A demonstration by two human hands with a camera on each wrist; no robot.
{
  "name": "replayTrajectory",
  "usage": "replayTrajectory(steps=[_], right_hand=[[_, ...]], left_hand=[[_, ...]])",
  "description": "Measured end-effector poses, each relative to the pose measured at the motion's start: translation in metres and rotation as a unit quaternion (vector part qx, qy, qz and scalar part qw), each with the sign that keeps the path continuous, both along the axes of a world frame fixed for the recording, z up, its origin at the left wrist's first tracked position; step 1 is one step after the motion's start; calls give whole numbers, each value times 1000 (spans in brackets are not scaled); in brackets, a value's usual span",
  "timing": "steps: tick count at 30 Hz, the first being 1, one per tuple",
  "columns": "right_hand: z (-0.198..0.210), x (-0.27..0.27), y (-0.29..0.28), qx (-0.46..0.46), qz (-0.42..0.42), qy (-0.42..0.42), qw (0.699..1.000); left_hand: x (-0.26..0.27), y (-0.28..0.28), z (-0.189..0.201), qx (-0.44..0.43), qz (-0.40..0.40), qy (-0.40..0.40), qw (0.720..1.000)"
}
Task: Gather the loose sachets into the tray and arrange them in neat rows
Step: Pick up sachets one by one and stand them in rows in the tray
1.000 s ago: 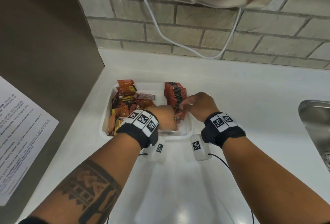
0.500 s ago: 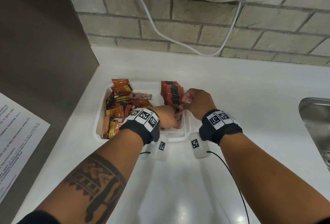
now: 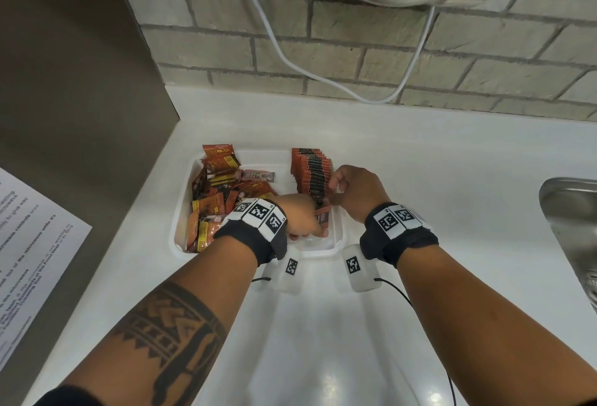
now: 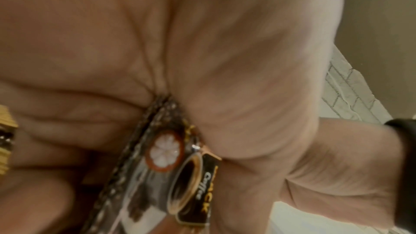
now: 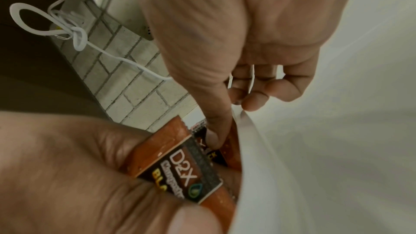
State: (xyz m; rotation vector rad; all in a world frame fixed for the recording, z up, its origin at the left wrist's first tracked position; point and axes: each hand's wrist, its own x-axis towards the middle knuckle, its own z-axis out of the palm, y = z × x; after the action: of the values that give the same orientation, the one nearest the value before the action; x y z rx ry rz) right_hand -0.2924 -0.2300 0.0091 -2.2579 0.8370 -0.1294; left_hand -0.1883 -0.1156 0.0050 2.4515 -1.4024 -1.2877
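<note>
Three views: one from the head, two from the wrists.
Head camera looks down at the worktop (image 3: 420, 179); both wrist cameras sit close against the palms, sharing the tray (image 3: 337, 237) corner.

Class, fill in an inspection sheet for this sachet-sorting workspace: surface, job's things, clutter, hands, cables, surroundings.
Surface: white counter.
Job's things: white tray; neat sachet row on its right side, loose sachet pile on its left.
Clutter: nothing seen.
Hands: left hand grips D2X sachets; right hand pinches the row's near end.
Cables: white cable hangs along the wall.
Surroundings: brick wall, sink, printed notice.
</note>
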Motion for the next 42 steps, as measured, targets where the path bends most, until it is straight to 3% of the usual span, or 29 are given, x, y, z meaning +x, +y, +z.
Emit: replayTrajectory(steps=[42], right_hand=[[10,-7,4,-19,0,3,1000]], left_hand=[[5,16,7,-2,60,31,998]])
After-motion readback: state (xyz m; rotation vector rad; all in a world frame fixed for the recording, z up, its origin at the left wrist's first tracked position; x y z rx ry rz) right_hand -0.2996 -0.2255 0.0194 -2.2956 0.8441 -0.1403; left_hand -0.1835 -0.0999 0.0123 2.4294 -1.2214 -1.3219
